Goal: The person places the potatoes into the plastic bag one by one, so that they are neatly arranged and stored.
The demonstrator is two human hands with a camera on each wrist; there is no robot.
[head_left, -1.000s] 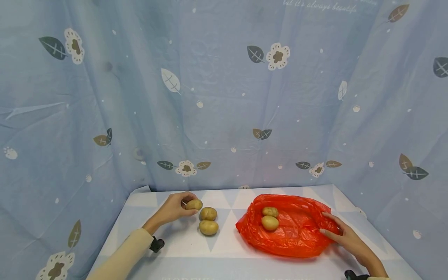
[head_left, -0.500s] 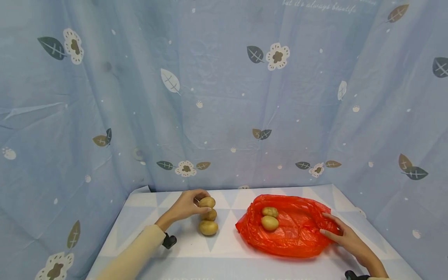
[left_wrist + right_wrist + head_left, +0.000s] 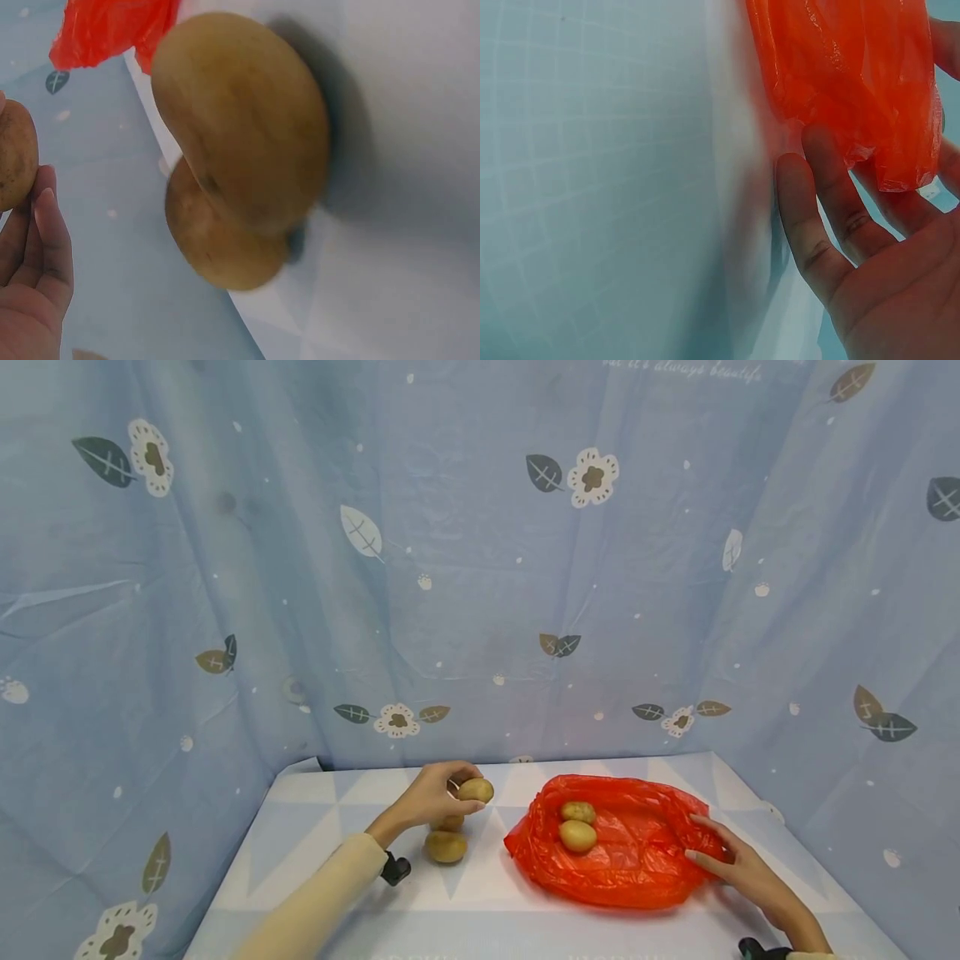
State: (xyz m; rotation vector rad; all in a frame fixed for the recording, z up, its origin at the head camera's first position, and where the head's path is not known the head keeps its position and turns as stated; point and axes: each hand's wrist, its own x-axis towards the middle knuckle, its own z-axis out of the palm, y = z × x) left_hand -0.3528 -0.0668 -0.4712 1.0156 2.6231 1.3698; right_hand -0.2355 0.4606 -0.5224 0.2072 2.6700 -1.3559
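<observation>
My left hand (image 3: 435,795) pinches a yellow-brown potato (image 3: 476,790) between thumb and fingers, above the table; in the left wrist view this potato (image 3: 13,154) shows at the left edge. Two more potatoes lie below that hand, the near one (image 3: 446,847) fully seen and the far one (image 3: 448,822) partly covered by the hand. An open red plastic bag (image 3: 637,860) lies to the right, with two potatoes inside, one (image 3: 578,837) in front of the other (image 3: 577,812). My right hand (image 3: 750,870) holds the bag's right edge, fingers spread along the plastic (image 3: 855,82).
A white and pale-blue patterned table (image 3: 480,931) carries everything. Behind it and along both sides hangs a blue curtain (image 3: 480,610) with leaves and flowers. A black wrist device (image 3: 395,868) sits at the left sleeve's cuff.
My left hand has carried its potato to the right, over the far loose potato and toward the bag. My right hand and the bag have stayed in place.
</observation>
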